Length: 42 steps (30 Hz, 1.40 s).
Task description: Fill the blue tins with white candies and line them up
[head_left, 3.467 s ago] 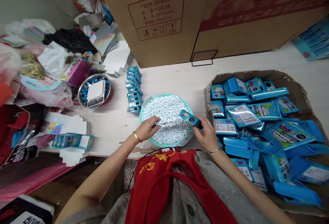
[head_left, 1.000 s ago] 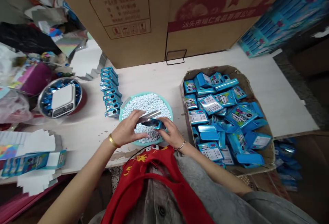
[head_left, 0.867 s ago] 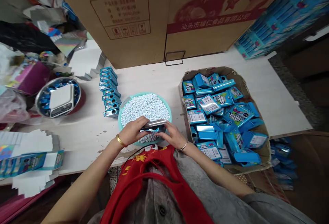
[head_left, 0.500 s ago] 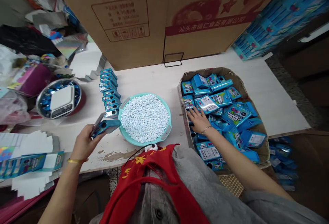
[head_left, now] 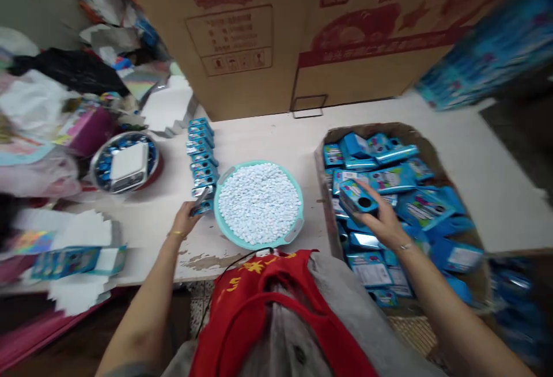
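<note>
- Two bare hands are spread apart over a pale surface (head_left: 276,138).
- Right hand (head_left: 382,221): grip closed around a small blue box (head_left: 356,197), above a cardboard tray (head_left: 322,178) of similar boxes, its dark round spot showing.
- Left hand (head_left: 185,218): grip narrow on a blurred second box (head_left: 204,208) at the row's (head_left: 202,152) near end, apparently for alignment.
- Between them, a teal basin (head_left: 301,204) of white pellets (head_left: 259,201), probably central for easy reach by either hand.
</note>
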Tool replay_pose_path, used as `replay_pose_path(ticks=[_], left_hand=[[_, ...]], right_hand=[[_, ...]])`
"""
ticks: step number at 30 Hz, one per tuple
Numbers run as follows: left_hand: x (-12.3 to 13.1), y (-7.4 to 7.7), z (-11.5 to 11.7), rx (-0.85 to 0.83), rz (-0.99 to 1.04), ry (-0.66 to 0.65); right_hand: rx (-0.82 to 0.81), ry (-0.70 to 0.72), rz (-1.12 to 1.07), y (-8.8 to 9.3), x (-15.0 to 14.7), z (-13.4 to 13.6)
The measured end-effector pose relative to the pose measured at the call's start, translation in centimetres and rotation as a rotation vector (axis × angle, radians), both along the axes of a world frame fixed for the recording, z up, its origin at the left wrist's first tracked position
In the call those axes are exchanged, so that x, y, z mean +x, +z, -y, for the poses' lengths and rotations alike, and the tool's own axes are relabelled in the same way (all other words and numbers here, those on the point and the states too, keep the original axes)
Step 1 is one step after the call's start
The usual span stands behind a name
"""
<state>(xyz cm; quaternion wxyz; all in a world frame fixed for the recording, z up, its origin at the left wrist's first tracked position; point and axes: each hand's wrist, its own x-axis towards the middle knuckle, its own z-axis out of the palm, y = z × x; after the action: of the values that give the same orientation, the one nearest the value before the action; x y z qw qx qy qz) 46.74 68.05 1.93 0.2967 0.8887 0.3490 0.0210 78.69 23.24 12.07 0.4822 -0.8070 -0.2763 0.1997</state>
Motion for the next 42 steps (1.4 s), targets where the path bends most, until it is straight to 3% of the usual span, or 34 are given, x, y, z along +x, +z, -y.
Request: replay_pose_path(ticks=[6,10,14,18,20,24,27,31,36,39,42], left_hand=[[-0.4,-1.7,0.8,0.034,0.078,0.148],[-0.9,-2.7,1.2,0.054,0.123,0.159],[-0.6,-2.8,2.5,0.058,0.178,0.186],[-0.3,-0.4,4.8,0.150,0.288,0.283],[-0.3,1.7,6.4,0.125,0.245,0.129],[-0.7,5.5,9.4,0.001,-0.080,-0.303],[-0.3,6.6,11.2,0.038,-0.266,-0.345],[2.7,5.3,13.9,0.081,-0.431,-0.281],[8.7,1.5,17.2,0.005,-0.277,-0.191],[11.0,0.0,17.7,-0.030,-0.202,-0.196],[11.5,-0.6,17.0,-0.075,-0.138,-0.212]], right_hand=[[0.276,-0.264,-0.650,-1.8,-5.9,-4.8],[0.237,-0.265,-0.882,-1.4,-8.5,-7.9],[0.130,-0.185,-1.067,-0.7,-9.7,-9.0],[0.043,0.012,-1.094,-0.8,-10.9,-8.2],[0.040,0.045,-1.027,-1.2,-11.1,-7.5],[0.112,-0.164,-0.835,-3.5,-9.9,-7.3],[0.165,-0.310,-0.702,-5.9,-7.9,-8.6],[0.082,-0.327,-0.576,-8.3,-7.2,-11.0],[0.000,-0.250,-0.431,-9.1,-10.3,-13.4],[0.044,-0.147,-0.583,-8.5,-11.6,-14.6],[0.160,-0.102,-0.780,-7.2,-11.3,-15.4]])
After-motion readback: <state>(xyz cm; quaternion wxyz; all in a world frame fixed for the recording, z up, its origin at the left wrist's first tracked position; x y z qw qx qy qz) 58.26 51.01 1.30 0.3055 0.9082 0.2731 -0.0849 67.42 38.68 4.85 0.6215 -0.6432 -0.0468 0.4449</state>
